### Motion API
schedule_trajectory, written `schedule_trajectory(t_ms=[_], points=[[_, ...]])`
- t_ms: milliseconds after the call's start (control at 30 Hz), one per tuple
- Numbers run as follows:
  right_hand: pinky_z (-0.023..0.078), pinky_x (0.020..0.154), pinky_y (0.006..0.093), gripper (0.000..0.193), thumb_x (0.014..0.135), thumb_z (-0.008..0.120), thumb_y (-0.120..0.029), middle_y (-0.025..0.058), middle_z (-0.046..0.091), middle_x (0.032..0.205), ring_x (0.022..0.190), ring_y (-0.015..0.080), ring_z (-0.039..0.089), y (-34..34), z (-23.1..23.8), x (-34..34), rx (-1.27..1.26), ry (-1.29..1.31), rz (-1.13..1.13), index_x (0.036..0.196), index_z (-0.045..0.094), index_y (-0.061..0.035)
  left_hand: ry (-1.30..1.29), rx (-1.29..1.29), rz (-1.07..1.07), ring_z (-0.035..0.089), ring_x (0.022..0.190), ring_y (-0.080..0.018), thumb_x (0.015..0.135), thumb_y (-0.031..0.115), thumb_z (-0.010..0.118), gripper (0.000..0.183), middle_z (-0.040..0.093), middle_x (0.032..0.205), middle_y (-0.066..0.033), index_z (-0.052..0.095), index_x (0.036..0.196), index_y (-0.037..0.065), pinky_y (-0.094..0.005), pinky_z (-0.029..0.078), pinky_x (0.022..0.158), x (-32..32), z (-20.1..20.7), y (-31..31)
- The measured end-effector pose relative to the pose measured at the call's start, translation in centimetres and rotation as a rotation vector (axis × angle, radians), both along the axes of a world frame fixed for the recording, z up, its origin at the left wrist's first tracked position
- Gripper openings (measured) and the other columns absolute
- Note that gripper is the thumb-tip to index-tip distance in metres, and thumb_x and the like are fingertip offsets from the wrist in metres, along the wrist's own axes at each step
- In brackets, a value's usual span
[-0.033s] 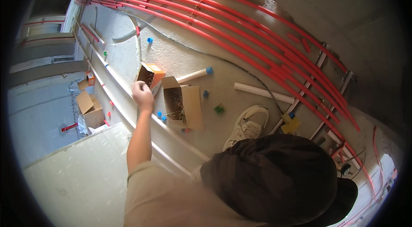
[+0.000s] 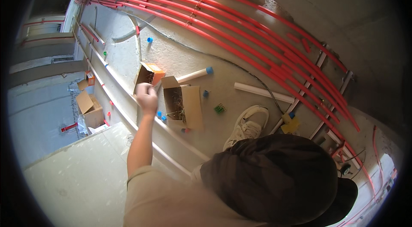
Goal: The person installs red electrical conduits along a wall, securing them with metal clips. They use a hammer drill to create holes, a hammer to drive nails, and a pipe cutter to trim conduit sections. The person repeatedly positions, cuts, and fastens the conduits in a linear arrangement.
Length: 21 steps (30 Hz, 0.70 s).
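My left hand (image 2: 146, 96) is over the near edge of a small open orange-and-white cardboard box (image 2: 158, 74). Its fingers are curled closed and smeared by motion; whatever they hold, if anything, is too small to make out. The box's inside is dark, with small pieces in it. Just right of it stands a taller brown cardboard box (image 2: 193, 107), flaps open, holding a tangle of thin small pieces. Below the hand, two small blue pipe fittings (image 2: 162, 116) lie on the floor. My right hand is out of view.
Long white pipes (image 2: 118, 80) run past the hand. Several red pipes (image 2: 231, 25) curve across the back and right. A white pipe with a blue end (image 2: 195, 74), another white pipe (image 2: 262, 92) and a green piece (image 2: 220, 108) lie around. Dark patterned fabric (image 2: 270, 175) blocks the lower right; a white shoe (image 2: 246, 128) shows beyond it.
My left hand has shifted slightly down and to the right, its fingers now lower at the orange box's near edge. The boxes and pipes stay put.
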State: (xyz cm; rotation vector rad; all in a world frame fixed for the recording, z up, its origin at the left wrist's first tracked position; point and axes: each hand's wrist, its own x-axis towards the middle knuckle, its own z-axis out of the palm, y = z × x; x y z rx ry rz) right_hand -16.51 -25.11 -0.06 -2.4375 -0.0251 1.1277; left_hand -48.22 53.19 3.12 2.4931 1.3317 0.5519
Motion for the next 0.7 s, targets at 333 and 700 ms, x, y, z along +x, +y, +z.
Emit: schedule_trajectory(t_ms=[333, 700], points=[[0.057, 0.090, 0.0449, 0.031, 0.092, 0.070, -0.023, 0.0202, 0.073, 0.112, 0.106, 0.0376, 0.072, 0.3, 0.5, 0.1, 0.012, -0.010, 0.016, 0.115, 0.072, -0.0017, 0.488, -0.174, -0.274, 0.070, 0.091, -0.0337, 0.079, 0.015, 0.081, 0.023, 0.073, 0.092, -0.0169, 0.074, 0.097, 0.004, -0.0446, 0.047, 0.082, 3.0, -1.1, -7.8], [0.056, 0.091, 0.0446, 0.030, 0.093, 0.069, -0.021, 0.0199, 0.073, 0.114, 0.108, 0.0374, 0.071, 0.5, 0.6, -0.4, 0.044, -0.030, 0.012, 0.115, 0.071, -0.0015, -0.429, -0.958, 0.398, 0.066, 0.066, -0.0140, 0.091, -0.001, 0.075, 0.015, 0.069, 0.079, -0.0050, 0.061, 0.089, 0.003, -0.0279, 0.050, 0.061, 1.9, 3.3, -6.3]])
